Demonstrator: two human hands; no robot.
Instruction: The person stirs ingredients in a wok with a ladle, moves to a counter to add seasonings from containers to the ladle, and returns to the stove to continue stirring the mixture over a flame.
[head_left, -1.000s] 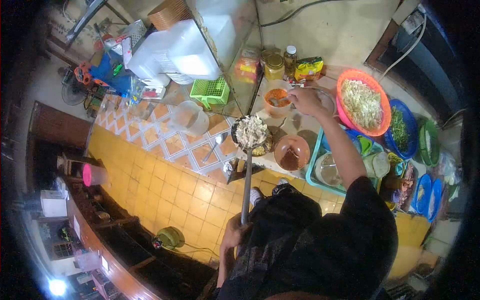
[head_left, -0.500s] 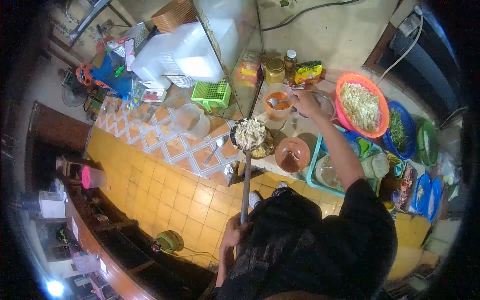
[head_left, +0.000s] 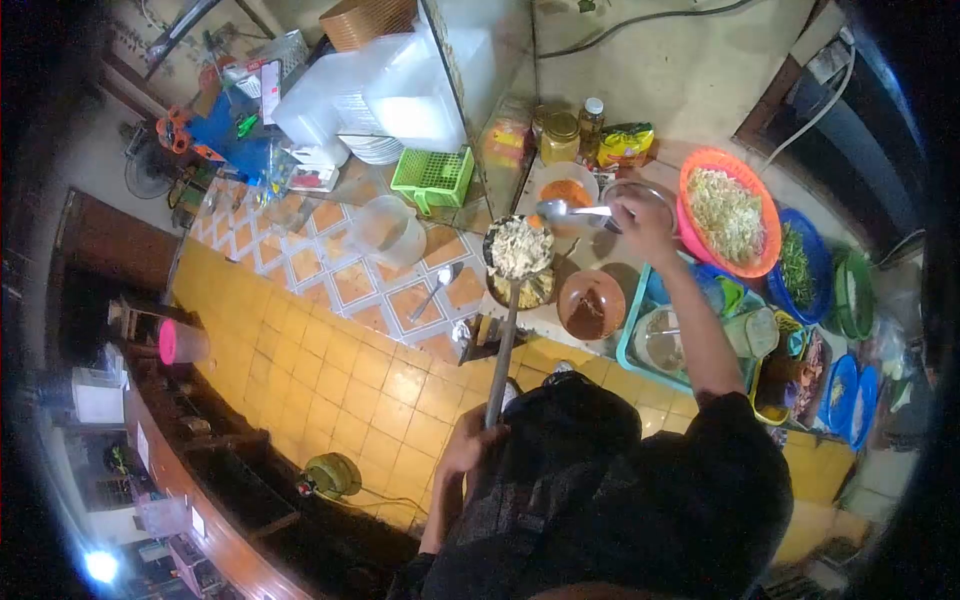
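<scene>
My left hand (head_left: 468, 446) is closed round the long handle of a ladle (head_left: 503, 355). Its dark bowl is heaped with pale shredded food (head_left: 521, 248) and sits just above a pan of yellowish food (head_left: 530, 290). In my right hand (head_left: 643, 217) is a metal spoon (head_left: 572, 209), its bowl between the ladle and a clear tub of orange-red paste (head_left: 565, 187). Whether the spoon carries anything is hard to make out. A brown bowl with dark powder or paste (head_left: 590, 305) stands below it on the counter.
An orange colander of shredded cabbage (head_left: 725, 210) and a blue basket of greens (head_left: 798, 262) stand to the right. Nearer is a turquoise tray (head_left: 634, 352) of containers. At left are a clear plastic tub (head_left: 388, 232), another spoon (head_left: 434, 290) and a green basket (head_left: 434, 180).
My right hand has lifted the spoon out of the tub of orange-red paste and brought it toward the ladle. The view has shifted slightly; my left hand still holds the ladle.
</scene>
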